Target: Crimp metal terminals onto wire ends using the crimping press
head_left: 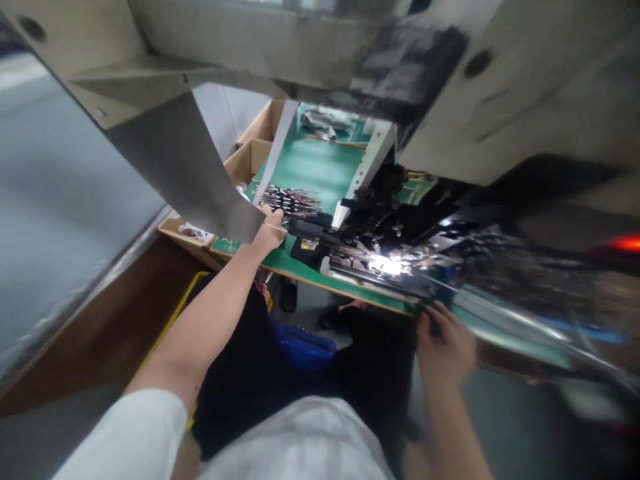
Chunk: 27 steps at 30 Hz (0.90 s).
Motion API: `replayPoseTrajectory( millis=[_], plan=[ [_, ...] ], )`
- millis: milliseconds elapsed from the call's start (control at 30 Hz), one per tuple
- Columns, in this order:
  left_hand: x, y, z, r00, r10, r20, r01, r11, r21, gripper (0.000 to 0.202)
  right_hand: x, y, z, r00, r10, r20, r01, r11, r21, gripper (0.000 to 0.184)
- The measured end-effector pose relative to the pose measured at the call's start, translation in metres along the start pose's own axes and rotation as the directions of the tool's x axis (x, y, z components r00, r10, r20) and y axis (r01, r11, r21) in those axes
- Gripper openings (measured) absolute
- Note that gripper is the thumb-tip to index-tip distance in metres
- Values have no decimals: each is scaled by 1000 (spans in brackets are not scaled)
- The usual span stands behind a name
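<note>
My left hand [273, 228] is closed at the left end of the machine's black feed arm [315, 230], its fingers curled and partly hidden. A thin pale line crosses it. Just beyond lies a bundle of thin dark leaded parts [293, 200] on the green table mat [325, 160]. My right hand [445, 340] is at the table's front edge, right of the brightly lit working point [390, 263]. Its fingers are bent together around something dark, blurred by motion. What either hand grips, I cannot make out.
The machine's large beige housing [300, 40] hangs overhead, with a grey metal chute [185, 167] at left. Cardboard boxes [250, 157] stand beside the mat. A clear tube [510, 313] runs off to the right. Something blue [305, 347] is under the table.
</note>
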<state>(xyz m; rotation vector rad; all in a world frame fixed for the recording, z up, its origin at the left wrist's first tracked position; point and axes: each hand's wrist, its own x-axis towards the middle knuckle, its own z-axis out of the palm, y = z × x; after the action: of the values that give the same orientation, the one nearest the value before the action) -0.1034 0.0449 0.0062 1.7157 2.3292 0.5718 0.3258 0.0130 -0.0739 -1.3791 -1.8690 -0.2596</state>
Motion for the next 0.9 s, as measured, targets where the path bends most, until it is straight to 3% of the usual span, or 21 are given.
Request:
replayPoseTrajectory(
  millis=[100,233,333,400,467,533,600,667,733,800,900],
  plan=[
    [-12,-1,-3,997,-70,41,68,996,55,22,2,-9,0,998,-44,37,44,999,0,26],
    [-36,-4,-11,987,-126,100,120,991,62,20,-7,-17,-6,991,-98,-87,95,995,-42,29],
    [-53,-10,-23,971,-171,168,170,985,19,24,-19,-27,-8,980,-153,-128,162,985,58,26],
    [-65,-13,-32,958,-158,241,176,983,-55,24,-26,-41,-6,984,-166,-60,175,962,209,27],
    [-82,-15,-39,952,-95,292,145,977,-155,22,-31,-64,-2,982,-162,97,108,902,418,27],
    [-104,-14,-39,954,-29,299,110,960,-258,19,-33,-96,4,943,-151,298,-73,777,625,25],
    [-128,-10,-30,965,-9,261,94,945,-313,18,-30,-132,10,862,-99,497,-354,584,731,24],
    [-151,-5,-13,973,17,232,49,961,-273,19,-23,-165,16,737,-35,675,-629,332,703,31],
    [-169,-1,6,983,136,127,-117,983,-144,20,-12,-190,21,635,-11,772,-769,88,633,44],
    [-180,2,22,955,294,37,-294,956,-15,25,-3,-202,24,617,21,786,-785,-46,618,46],
    [-184,9,32,904,425,-39,-424,905,37,30,3,-201,24,649,118,751,-751,-52,658,21]
  ],
)
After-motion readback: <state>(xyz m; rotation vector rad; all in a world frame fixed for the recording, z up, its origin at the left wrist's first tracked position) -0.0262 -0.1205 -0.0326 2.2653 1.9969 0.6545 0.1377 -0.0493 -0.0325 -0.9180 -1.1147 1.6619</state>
